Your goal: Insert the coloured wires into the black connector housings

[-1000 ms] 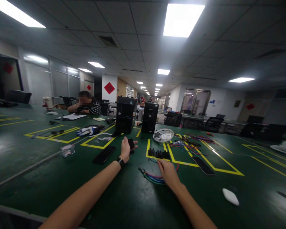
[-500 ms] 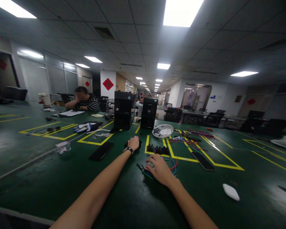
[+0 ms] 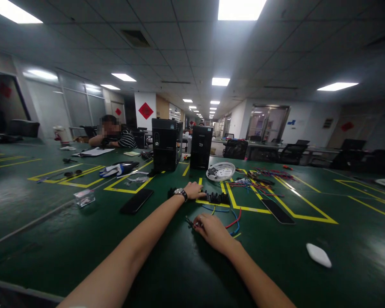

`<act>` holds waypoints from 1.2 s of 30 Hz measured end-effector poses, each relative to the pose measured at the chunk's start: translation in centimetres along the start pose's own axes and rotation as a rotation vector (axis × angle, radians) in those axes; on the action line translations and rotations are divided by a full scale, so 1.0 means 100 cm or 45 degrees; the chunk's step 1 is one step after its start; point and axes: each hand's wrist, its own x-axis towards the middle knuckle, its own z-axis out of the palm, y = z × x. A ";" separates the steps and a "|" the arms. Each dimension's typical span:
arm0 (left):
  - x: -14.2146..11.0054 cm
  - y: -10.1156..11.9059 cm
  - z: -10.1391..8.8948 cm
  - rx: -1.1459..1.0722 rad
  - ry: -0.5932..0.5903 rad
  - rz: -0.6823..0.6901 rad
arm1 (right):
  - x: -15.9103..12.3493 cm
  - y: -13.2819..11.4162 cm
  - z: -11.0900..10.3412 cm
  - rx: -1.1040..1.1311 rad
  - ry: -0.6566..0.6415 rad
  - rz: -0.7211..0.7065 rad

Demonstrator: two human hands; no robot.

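Note:
My left hand (image 3: 193, 191), with a watch at its wrist, reaches to the left end of a row of small black plastic parts (image 3: 216, 198). Its fingers are stretched out and touch or nearly touch that row. More black parts (image 3: 171, 192) show behind the wrist. Nearer to me, my right hand (image 3: 212, 230) is closed with thumb and fingers together on a bundle of thin wires (image 3: 190, 221); dark ends stick out to the left. Red and blue wires (image 3: 235, 222) curve across the table to the right of this hand.
Two black computer towers (image 3: 164, 145) stand behind. A white round basket (image 3: 220, 172) and tangled wires (image 3: 259, 188) are to the right, with a dark phone (image 3: 278, 211) and a white case (image 3: 318, 255). Leftward lie another phone (image 3: 137, 201) and a clear box (image 3: 84, 198). A person (image 3: 115, 132) sits across.
My left hand has moved right, from the black parts on the left to the row of black parts. My right hand has closed on the wires, with their ends now showing beyond the fingers.

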 end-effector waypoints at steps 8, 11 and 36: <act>-0.015 0.009 -0.004 -0.195 0.136 0.096 | -0.003 0.002 0.001 0.096 0.010 -0.005; -0.041 0.011 -0.010 -0.378 0.271 0.058 | -0.001 0.003 0.001 0.096 0.063 -0.012; -0.164 0.058 0.002 -1.731 0.251 -0.022 | -0.008 -0.017 -0.006 0.307 0.518 0.014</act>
